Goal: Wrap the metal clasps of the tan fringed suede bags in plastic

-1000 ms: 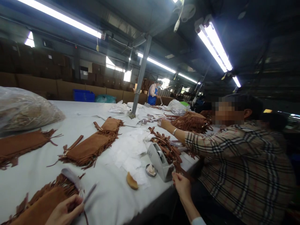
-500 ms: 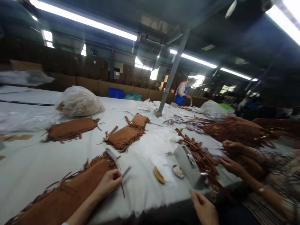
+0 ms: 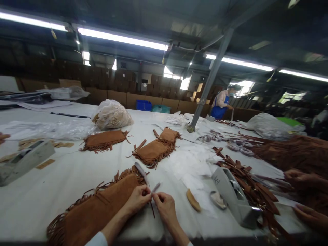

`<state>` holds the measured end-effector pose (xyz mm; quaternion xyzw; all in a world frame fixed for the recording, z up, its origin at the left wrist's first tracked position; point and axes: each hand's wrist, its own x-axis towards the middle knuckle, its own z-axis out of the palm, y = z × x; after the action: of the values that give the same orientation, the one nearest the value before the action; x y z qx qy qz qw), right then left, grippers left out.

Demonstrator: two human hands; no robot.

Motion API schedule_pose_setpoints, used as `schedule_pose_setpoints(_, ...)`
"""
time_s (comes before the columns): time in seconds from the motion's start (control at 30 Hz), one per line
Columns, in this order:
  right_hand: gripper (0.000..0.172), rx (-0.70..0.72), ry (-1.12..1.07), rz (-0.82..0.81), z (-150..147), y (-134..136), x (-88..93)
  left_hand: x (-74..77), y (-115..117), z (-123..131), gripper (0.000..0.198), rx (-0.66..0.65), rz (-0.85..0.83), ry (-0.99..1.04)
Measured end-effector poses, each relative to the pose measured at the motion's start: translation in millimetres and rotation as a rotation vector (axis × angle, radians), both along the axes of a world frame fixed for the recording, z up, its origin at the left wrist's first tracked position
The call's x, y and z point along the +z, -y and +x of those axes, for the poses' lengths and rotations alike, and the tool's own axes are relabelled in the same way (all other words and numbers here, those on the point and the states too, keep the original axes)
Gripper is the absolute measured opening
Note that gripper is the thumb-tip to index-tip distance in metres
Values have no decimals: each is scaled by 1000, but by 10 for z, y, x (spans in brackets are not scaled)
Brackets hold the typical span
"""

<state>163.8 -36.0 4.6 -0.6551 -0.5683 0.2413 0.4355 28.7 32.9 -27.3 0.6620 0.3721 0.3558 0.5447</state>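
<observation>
A brown suede fringed bag [image 3: 99, 208] lies flat in front of me, its fringe along the far and left edges. At its right end a narrow strap in pale grey wrapping [image 3: 141, 172] curves down to my fingers. My left hand [image 3: 137, 200] is closed in a pinch on this strap, and a wrapped end sticks up beyond the fingertips. Close against it, my right hand [image 3: 165, 206] pinches at the same spot; what lies between its fingertips is too small to make out. A thin brown strip hangs below the fingers.
Two smaller fringed pieces [image 3: 104, 140] [image 3: 153, 148] lie farther back. To the right are a yellowish curved piece [image 3: 193, 200], a tape dispenser [image 3: 234, 198] and brown straps [image 3: 238, 171]. A second dispenser [image 3: 28, 159] stands left. A co-worker's hands [image 3: 299, 177] are at the right edge.
My right hand has moved left from beside the tape dispenser to meet my left hand at the strap. The view has turned left, bringing the second dispenser into sight.
</observation>
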Motion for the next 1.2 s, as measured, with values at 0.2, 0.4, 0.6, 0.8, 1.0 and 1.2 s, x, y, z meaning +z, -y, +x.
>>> schedule_pose_setpoints(0.2,40,-101,-119,-168,22,-61,-141,-10,-8,-4,18,-7,-22,3)
schedule_pose_setpoints(0.4,31,-4,-323,-215,28,-130,-87,-64,-47,-6,19,-21,-50,23)
schedule_pose_setpoints(0.6,34,-106,-296,-90,-51,-118,-141,-10,29,7,18,13,5,11)
schedule_pose_setpoints(0.8,33,-199,-262,-109,-109,-117,-206,42,196,-4,8,54,263,-140)
schedule_pose_setpoints(1.0,33,-204,-224,-88,-104,-89,-232,53,187,-16,19,16,250,-171)
schedule_pose_setpoints(1.2,25,-322,-56,-55,-65,5,-424,212,159,-32,29,-138,168,-206)
